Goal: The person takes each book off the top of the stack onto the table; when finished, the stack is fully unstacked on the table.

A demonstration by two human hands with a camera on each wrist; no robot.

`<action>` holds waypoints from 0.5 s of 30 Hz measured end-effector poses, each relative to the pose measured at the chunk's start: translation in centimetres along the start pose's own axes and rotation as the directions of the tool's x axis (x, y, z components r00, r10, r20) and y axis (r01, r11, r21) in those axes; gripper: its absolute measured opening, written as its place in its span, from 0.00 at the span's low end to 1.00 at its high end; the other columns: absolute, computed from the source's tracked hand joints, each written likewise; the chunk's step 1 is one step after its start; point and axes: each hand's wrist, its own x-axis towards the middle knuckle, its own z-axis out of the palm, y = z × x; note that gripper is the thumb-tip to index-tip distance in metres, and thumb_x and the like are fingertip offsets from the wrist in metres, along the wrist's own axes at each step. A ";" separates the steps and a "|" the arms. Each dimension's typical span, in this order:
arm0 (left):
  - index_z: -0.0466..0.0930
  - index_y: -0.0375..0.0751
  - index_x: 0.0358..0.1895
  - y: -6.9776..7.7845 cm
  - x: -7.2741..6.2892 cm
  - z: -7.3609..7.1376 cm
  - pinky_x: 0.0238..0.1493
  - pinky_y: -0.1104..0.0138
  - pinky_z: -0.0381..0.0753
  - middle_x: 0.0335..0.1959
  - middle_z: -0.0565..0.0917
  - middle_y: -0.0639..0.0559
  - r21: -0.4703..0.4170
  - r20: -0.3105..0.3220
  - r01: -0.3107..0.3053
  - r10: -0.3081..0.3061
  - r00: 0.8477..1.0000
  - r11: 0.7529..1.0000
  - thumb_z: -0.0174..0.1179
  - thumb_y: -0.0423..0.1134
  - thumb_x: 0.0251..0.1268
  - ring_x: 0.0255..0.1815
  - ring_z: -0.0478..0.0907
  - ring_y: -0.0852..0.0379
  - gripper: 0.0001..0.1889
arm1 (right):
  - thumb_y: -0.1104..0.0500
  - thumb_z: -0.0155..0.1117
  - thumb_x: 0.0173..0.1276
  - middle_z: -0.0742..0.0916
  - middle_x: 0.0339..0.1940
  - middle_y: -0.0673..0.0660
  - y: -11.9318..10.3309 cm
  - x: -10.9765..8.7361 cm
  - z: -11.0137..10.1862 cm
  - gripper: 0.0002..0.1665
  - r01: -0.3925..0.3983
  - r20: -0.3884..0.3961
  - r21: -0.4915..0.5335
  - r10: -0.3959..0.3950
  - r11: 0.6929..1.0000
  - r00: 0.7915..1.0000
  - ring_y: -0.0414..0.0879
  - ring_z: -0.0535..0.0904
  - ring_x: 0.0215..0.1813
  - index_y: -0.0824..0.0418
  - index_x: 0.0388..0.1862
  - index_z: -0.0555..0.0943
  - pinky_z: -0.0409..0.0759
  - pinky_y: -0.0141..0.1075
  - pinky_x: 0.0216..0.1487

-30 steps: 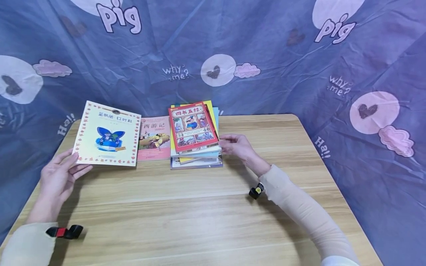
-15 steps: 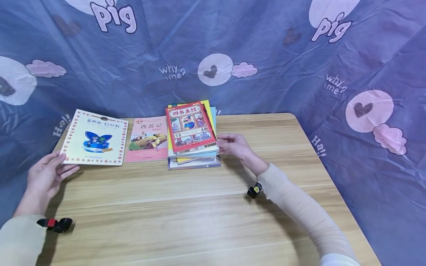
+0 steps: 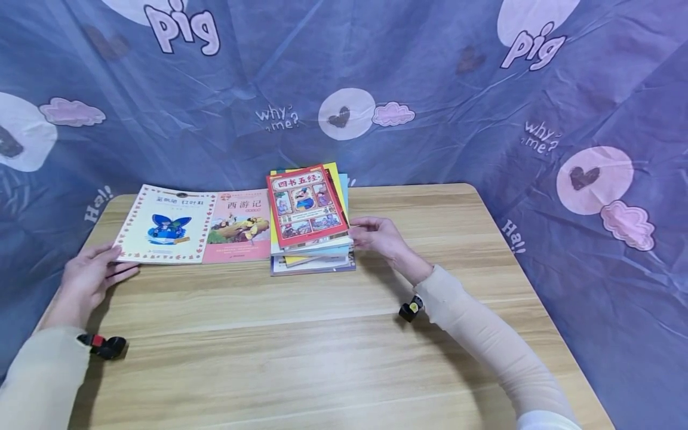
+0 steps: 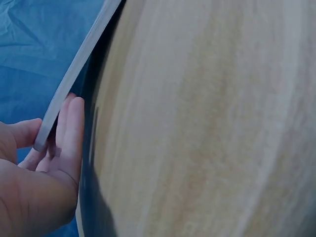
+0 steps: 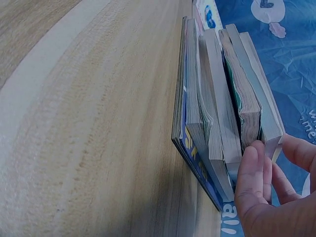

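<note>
My left hand [image 3: 92,276] pinches the lower left corner of a white picture book [image 3: 168,230] with a blue butterfly on its cover. In the left wrist view, the thumb [image 4: 24,132] is on top of this book and the fingers are under it, close over the table. Its right edge meets a pink book [image 3: 239,230] lying flat. To the right is a stack of books [image 3: 314,263], topped by a red book [image 3: 307,206] set at an angle. My right hand [image 3: 380,237] holds the stack's right side, fingertips [image 5: 253,155] against the upper page edges.
The wooden table [image 3: 322,346] ends at a patterned blue cloth [image 3: 441,89] hung behind and at both sides. The stack is uneven, its books turned at differing angles. A black wrist camera [image 3: 110,347] sits on the left sleeve, another wrist camera [image 3: 411,308] on the right.
The white book has come down from a raised, tilted position over the pink book's left edge, swung left, then back right against the pink book. My right hand stays at the stack.
</note>
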 end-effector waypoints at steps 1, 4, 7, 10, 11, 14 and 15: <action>0.72 0.56 0.67 -0.1 0.1 0.0 0.31 0.65 0.95 0.29 0.90 0.61 0.029 -0.008 0.005 -0.005 1.000 1.000 0.57 0.38 0.81 0.28 0.91 0.59 0.18 | 0.68 0.69 0.72 0.91 0.51 0.60 0.0 0.0 0.0 0.27 0.000 -0.001 -0.001 0.000 1.000 1.000 0.41 0.89 0.36 0.70 0.69 0.77 0.92 0.47 0.60; 0.50 0.51 0.86 -0.3 0.3 0.1 0.31 0.67 0.94 0.28 0.89 0.63 0.105 -0.035 0.025 -0.021 0.999 0.994 0.55 0.40 0.83 0.27 0.91 0.62 0.36 | 0.68 0.69 0.72 0.91 0.53 0.62 0.0 0.0 0.0 0.27 0.002 -0.002 -0.006 -0.002 1.000 1.000 0.41 0.89 0.36 0.70 0.69 0.77 0.92 0.47 0.60; 0.37 0.38 0.87 -0.3 0.5 0.1 0.31 0.70 0.94 0.26 0.88 0.65 0.170 -0.072 0.038 -0.026 0.997 0.985 0.53 0.42 0.84 0.26 0.90 0.65 0.42 | 0.68 0.69 0.72 0.91 0.53 0.62 0.1 0.0 0.0 0.27 0.004 -0.002 -0.010 -0.004 1.000 1.000 0.41 0.89 0.36 0.69 0.69 0.77 0.93 0.45 0.58; 0.39 0.37 0.86 -0.3 0.6 0.1 0.30 0.71 0.93 0.24 0.87 0.66 0.225 -0.116 0.047 -0.021 0.993 0.973 0.54 0.42 0.84 0.24 0.89 0.65 0.41 | 0.68 0.69 0.72 0.91 0.51 0.60 0.1 0.0 0.0 0.27 0.005 -0.005 -0.010 -0.005 1.000 1.000 0.41 0.89 0.36 0.69 0.69 0.77 0.94 0.43 0.56; 0.40 0.37 0.86 -0.2 0.6 0.1 0.30 0.71 0.93 0.24 0.86 0.67 0.241 -0.132 0.052 -0.021 0.991 0.969 0.54 0.42 0.83 0.24 0.88 0.65 0.41 | 0.68 0.69 0.72 0.91 0.51 0.59 0.1 0.0 0.0 0.27 0.006 -0.007 -0.011 -0.006 1.000 1.000 0.41 0.89 0.36 0.69 0.69 0.77 0.94 0.42 0.55; 0.55 0.47 0.85 -0.1 0.4 0.0 0.28 0.72 0.92 0.23 0.84 0.68 0.273 -0.183 0.062 -0.011 0.983 0.960 0.58 0.40 0.81 0.22 0.86 0.66 0.35 | 0.68 0.69 0.72 0.91 0.50 0.59 0.1 -0.1 0.0 0.27 0.010 -0.010 -0.014 -0.010 1.000 1.000 0.42 0.89 0.37 0.69 0.69 0.78 0.94 0.42 0.55; 0.65 0.52 0.80 -0.1 0.3 0.0 0.27 0.72 0.92 0.22 0.84 0.69 0.295 -0.206 0.061 0.001 0.979 0.954 0.59 0.39 0.80 0.21 0.86 0.66 0.29 | 0.68 0.69 0.72 0.91 0.50 0.59 0.1 -0.1 0.0 0.27 0.011 -0.011 -0.016 -0.012 1.000 1.000 0.43 0.89 0.37 0.69 0.69 0.78 0.94 0.43 0.55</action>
